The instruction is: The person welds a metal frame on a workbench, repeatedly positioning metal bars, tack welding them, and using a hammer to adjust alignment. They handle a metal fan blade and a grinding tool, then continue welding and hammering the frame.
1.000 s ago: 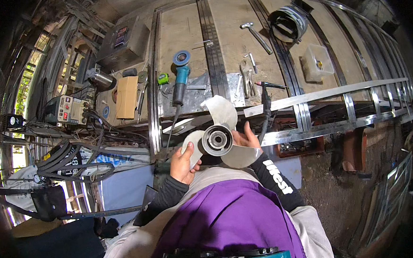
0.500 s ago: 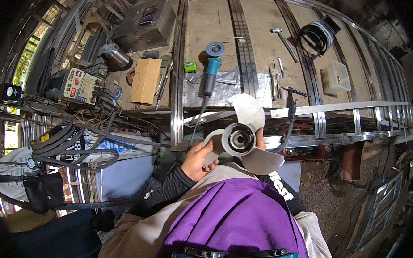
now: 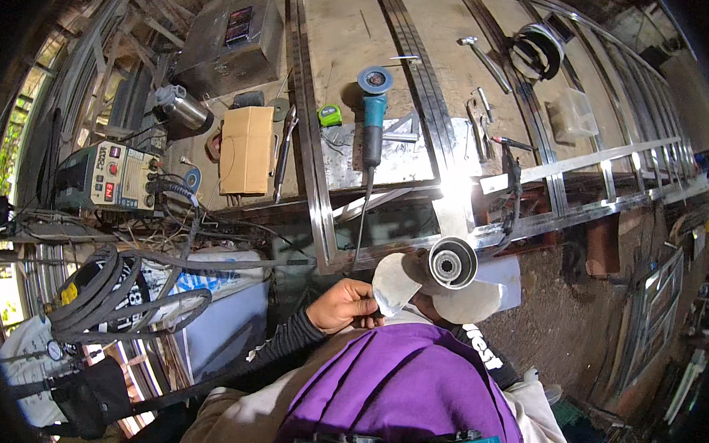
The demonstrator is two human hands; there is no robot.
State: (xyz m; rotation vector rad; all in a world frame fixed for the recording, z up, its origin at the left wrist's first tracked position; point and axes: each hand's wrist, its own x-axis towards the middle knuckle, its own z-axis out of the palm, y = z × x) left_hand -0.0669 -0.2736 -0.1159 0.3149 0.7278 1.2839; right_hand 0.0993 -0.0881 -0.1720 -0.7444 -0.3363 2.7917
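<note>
A pale metal propeller (image 3: 479, 301) with three blades and a round hollow hub is held up in front of my body. Its splined centre bore faces up. My left hand (image 3: 341, 306) is closed at the outer edge of the left blade, thumb and fingers pinching there. A whitish patch shows at that edge; I cannot tell whether it is glare or a separate piece. My right sleeve (image 3: 477, 343) runs in behind the propeller, whose blades and hub hide the fingers of my right hand. The far blade points toward the workbench and catches strong glare.
Ahead, a metal frame (image 3: 317, 195) lies across the workbench. On the bench are an angle grinder (image 3: 372, 125), tape measure (image 3: 329, 115), hammer (image 3: 486, 65), clear plastic container (image 3: 574, 115) and cardboard box (image 3: 246, 150). At left stand a welding machine (image 3: 107, 175) and coiled cables (image 3: 105, 320).
The propeller has moved right and lower and has turned in the hands. My left hand has shifted outward to the blade's edge. Right fingers seen beside the hub earlier are now hidden.
</note>
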